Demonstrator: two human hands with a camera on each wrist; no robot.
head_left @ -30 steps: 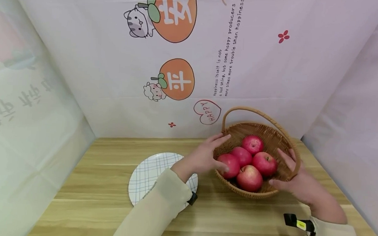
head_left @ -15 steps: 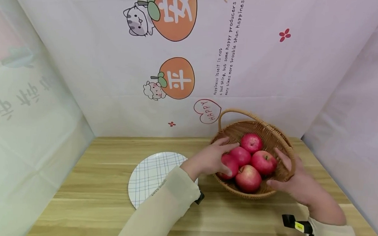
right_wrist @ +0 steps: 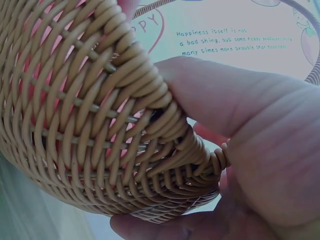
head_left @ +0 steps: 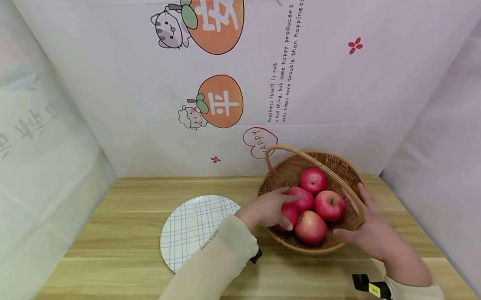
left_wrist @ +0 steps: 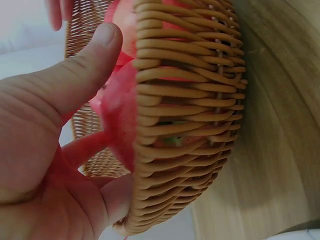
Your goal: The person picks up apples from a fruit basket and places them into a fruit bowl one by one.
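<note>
A brown wicker basket (head_left: pixel 338 165) with a tall handle (head_left: pixel 304 157) leans toward me on the table and holds several red apples (head_left: pixel 330 206). Reaching over its left rim, my left hand (head_left: pixel 267 210) has thumb and fingers around the leftmost apple (head_left: pixel 289 215). In the left wrist view, that apple (left_wrist: pixel 120 115) sits against the basket wall (left_wrist: pixel 190 110), between thumb and fingers. My right hand (head_left: pixel 375 234) grips the basket's right side near the handle's base. The right wrist view has its thumb (right_wrist: pixel 200 85) at the rim and fingers below the weave (right_wrist: pixel 90 125).
A white round plate (head_left: pixel 190 226) with a blue grid pattern lies left of the basket, partly under my left sleeve (head_left: pixel 219 261). Wooden table (head_left: pixel 112 234) surrounds them. A printed white cloth (head_left: pixel 308 81) rises behind, and white cloth also hangs on both sides.
My left hand has moved from the basket's left rim onto the leftmost apple. The basket has shifted slightly left, and its handle has swung lower. My right hand stays at the right side.
</note>
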